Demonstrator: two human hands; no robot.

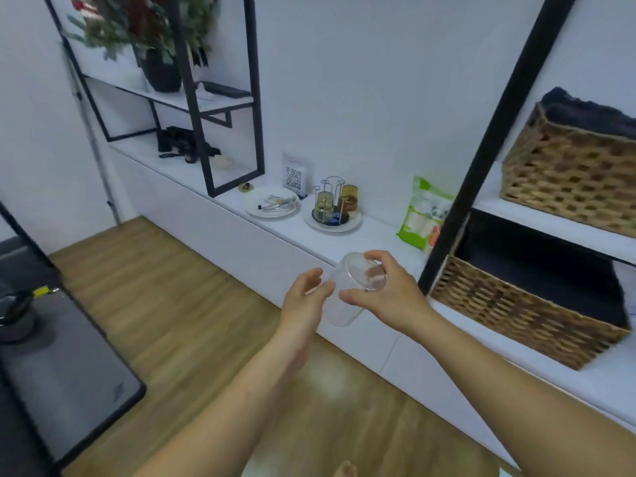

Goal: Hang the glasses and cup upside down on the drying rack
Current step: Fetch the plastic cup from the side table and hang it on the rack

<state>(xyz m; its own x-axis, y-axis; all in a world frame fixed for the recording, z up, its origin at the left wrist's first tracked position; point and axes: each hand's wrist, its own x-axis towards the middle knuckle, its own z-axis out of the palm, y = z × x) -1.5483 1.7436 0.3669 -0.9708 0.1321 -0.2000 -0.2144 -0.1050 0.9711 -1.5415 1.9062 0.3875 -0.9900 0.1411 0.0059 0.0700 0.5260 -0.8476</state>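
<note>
A clear glass (344,304) is held tilted in the air in front of the white counter, its base turned toward me. My right hand (385,294) grips it near the base with thumb and fingers. My left hand (306,297) touches its side with the fingers spread. Farther back on the counter stands a wire drying rack (331,187) on a white plate (354,224). An amber glass (348,197) and a pale greenish glass (324,203) hang upside down on it.
A second white plate (253,208) with small utensils lies left of the rack, a QR-code sign (295,175) behind it. A green packet (425,215) leans at the right. Black shelf posts (495,142) and wicker baskets (516,304) stand close on the right.
</note>
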